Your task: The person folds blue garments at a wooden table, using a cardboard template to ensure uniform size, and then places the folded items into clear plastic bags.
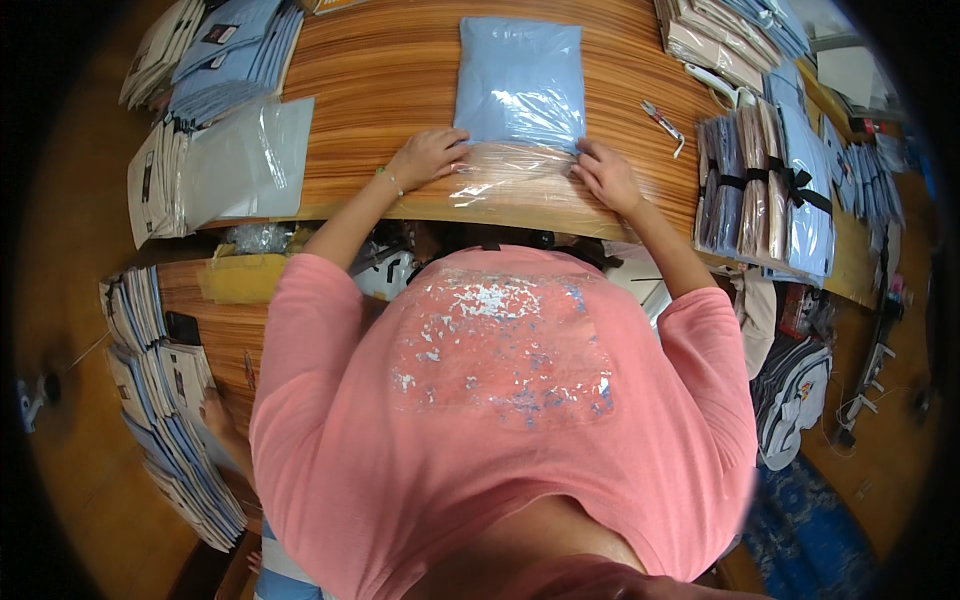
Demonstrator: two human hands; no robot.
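A folded light-blue garment (pixel 520 80) lies flat on the wooden table in front of me, inside a clear plastic bag (pixel 515 180). The bag's unfilled end stretches toward me, almost to the table's near edge. At the left side of this end, the bent fingers of my left hand (pixel 430 158) grip the plastic just below the garment. Opposite it, my right hand (pixel 607 175) pinches the bag's right edge near the garment's lower corner. Between my hands the film is wrinkled and shiny.
Clear plastic sleeves (pixel 250 160) and blue garment stacks (pixel 225 50) sit at left. On the right are a small cutter-like tool (pixel 663 122), white-handled scissors (pixel 712 85) and tied bagged garments (pixel 765 185). Another person's hand (pixel 213 412) rests by stacks at lower left.
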